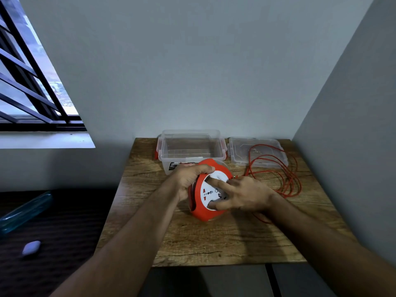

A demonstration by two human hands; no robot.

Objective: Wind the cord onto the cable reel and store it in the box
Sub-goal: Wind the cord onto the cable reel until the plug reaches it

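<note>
A round orange cable reel (203, 213) with a white socket face stands tilted on the wooden table (214, 243). My left hand (190, 179) grips its upper left rim. My right hand (242, 195) rests on the white face, with a finger and the thumb pressed into its recesses. The orange cord (278, 168) lies in loose loops to the right, partly over the clear lid (240, 151). A clear plastic box (190, 146) with red latches stands open and empty behind the reel.
Grey walls close in behind and to the right of the table. To the left, lower down, is a dark surface with a long teal object (23, 213) and a small pale object (31, 247). A barred window (32, 86) is at the upper left.
</note>
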